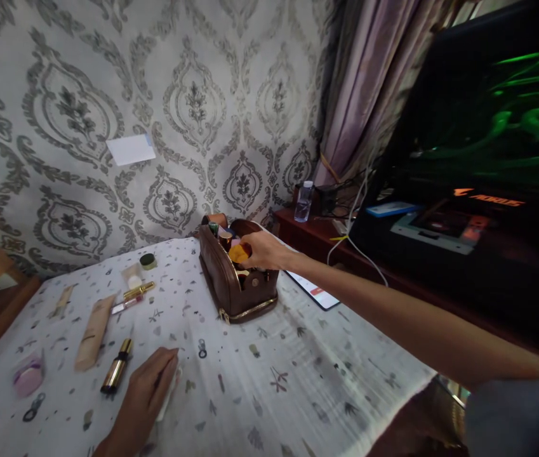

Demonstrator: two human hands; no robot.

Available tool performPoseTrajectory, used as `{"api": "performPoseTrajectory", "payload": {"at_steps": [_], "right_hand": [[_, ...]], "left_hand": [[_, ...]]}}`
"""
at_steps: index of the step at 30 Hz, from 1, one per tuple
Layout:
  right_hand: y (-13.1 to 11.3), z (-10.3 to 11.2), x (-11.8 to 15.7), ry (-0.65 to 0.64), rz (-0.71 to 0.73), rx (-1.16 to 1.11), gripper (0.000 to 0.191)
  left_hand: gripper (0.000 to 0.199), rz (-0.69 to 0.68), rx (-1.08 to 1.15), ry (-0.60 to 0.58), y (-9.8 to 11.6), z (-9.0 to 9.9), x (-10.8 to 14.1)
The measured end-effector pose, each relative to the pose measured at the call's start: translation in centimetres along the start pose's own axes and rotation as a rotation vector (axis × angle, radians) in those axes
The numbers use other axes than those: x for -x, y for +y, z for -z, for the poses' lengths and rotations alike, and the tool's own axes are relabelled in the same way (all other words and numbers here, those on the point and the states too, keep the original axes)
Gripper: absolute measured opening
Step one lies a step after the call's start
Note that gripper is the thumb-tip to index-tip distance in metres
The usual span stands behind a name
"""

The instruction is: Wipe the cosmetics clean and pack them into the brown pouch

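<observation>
Bag (254, 299), brown, is standing by the far-right corner of the printed cloth (345, 362). My right hand (265, 250) is pinching an orange item (239, 254) at its mouth; snagging neighbours could tip it. My left hand (149, 382) is resting half-curled, its hold unclear.

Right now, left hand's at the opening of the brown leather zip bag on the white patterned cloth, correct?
Wrong hand: the head view shows the right hand at the opening of the brown leather zip bag on the white patterned cloth. The left hand is beside the black-and-gold bottle.
</observation>
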State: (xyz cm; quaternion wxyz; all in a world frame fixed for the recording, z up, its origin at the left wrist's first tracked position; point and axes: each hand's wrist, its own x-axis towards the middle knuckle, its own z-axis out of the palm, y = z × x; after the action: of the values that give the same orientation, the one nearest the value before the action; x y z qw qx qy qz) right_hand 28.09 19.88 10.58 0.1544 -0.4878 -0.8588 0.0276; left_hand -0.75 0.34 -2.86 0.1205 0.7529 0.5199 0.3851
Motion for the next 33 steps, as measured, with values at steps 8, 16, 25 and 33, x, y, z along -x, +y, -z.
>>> {"api": "performPoseTrajectory", "payload": {"at_steps": [8, 16, 25, 33], "right_hand": [[-0.6, 0.5, -1.4, -0.251, -0.016, 0.181, 0.034], [-0.9, 0.0, -1.3, -0.252, 0.000, 0.329, 0.045], [-1.3, 0.6, -1.6, -0.309, -0.018, 0.376, 0.042], [-1.2, 0.5, -1.5, -0.289, -0.004, 0.393, 0.042]], "left_hand": [[0.027, -0.045, -0.006, -0.050, -1.2, -0.2, 0.1], [0.028, 0.000, 0.015, -0.096, -0.4, -0.1, 0.1], [0.034, 0.064, 0.035, -0.068, 0.2, -0.4, 0.1], [0.032, 0.020, 0.054, -0.053, 0.6, -0.4, -0.4]]}}
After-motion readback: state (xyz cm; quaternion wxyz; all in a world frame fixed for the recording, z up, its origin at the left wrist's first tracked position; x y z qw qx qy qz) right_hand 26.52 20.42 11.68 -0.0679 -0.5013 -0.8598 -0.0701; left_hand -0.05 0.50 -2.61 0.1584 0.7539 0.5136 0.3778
